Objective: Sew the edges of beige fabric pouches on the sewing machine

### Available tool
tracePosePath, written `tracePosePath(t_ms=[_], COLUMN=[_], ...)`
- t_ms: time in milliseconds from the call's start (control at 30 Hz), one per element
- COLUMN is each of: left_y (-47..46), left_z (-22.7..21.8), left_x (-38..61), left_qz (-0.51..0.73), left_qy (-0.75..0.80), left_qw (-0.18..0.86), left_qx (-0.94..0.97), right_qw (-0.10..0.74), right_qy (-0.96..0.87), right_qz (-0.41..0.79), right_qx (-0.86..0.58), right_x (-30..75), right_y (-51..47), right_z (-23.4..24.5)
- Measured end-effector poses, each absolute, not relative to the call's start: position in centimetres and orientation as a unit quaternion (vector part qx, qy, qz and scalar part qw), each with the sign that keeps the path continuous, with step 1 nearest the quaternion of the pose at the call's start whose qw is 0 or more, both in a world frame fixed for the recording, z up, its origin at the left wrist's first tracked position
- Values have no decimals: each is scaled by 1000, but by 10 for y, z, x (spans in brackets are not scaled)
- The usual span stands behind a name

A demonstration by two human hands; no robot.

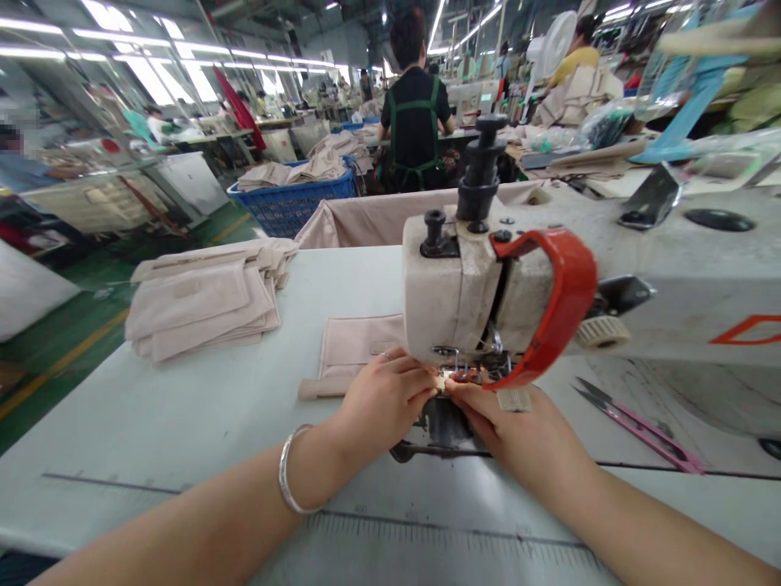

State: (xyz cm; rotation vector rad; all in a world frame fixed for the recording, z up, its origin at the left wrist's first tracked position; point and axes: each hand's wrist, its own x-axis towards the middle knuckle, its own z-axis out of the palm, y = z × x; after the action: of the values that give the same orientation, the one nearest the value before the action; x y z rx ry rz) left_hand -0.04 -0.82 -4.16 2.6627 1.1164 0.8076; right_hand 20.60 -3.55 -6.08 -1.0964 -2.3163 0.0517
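Note:
A beige fabric piece [351, 338] with a stitched edge and a small label-like patch lies left of the needle area, running under the head of a sewing machine [436, 285]. My left hand [387, 399] rests at its near edge, thumb and fingers pinched together on the cloth beside the presser foot. From the other side my right hand [518, 423] reaches in, its fingertips closed at the same lit spot under the red guard [573, 285]. The bit of cloth between both sets of fingertips is mostly hidden by them.
Stacked beige fabric pieces [201, 301] lie at the table's left. Pink-handled thread snips [640, 423] lie right of my right hand. Ruler markings [451, 533] run along the near table [244, 439]. Beyond stand a blue basket [293, 203] of cloth and a seated co-worker [418, 106].

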Motion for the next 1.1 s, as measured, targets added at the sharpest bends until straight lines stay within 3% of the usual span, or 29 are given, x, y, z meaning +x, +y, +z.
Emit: tracePosePath(t_ms=[733,1100], left_y=[-8,4], left_z=[-54,-55], left_x=[-5,-14], left_qz=[283,218], left_qy=[389,414], left_qw=[65,51], left_qx=[874,883], right_qw=[247,240], right_qy=[-856,-841], right_qz=[35,19], right_qx=[-453,-484], right_x=[192,192], right_y=[-37,-32], right_z=[-44,-50])
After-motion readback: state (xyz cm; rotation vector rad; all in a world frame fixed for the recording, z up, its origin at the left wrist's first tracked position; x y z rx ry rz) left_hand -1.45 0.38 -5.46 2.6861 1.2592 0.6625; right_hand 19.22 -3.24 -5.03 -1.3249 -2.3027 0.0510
